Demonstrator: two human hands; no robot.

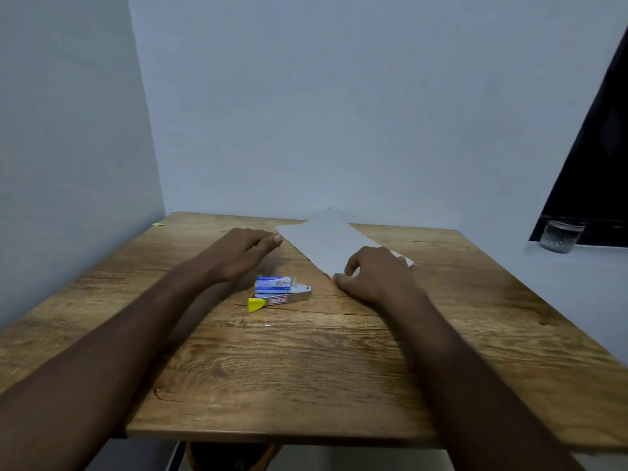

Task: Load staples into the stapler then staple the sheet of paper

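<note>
Wooden table (pixel 306 368) set into a corner of two pale walls (pixel 339 96). Far right: dark curtain (pixel 594 164) above a white ledge (pixel 584 263), with a glass jar (pixel 560 236) standing on the ledge. Small yellow scrap (pixel 158 224) at the table's far left edge, against the wall. Paper (pixel 326 243) lies flat and diagonal on the far half of the table, its far corner at the wall. Stapler (pixel 282 299), silver with a yellow left end, lies on its side mid-table between the two forearms. Blue-and-white staple box (pixel 272 285) sits just beyond it, touching. Left hand (pixel 244 253) is palm down left of the paper and beyond the box, fingers loosely curled, nothing in it; its thumb (pixel 277 238) tip is just beside the paper's left corner. Cannot tell whether this hand rests on the table or hangs above it. Right hand (pixel 373 277) lies over the paper's near right end, fingers bent, thumb at the near corner. Cannot tell whether it pinches the sheet or only rests on it. Neither hand touches stapler or box.
</note>
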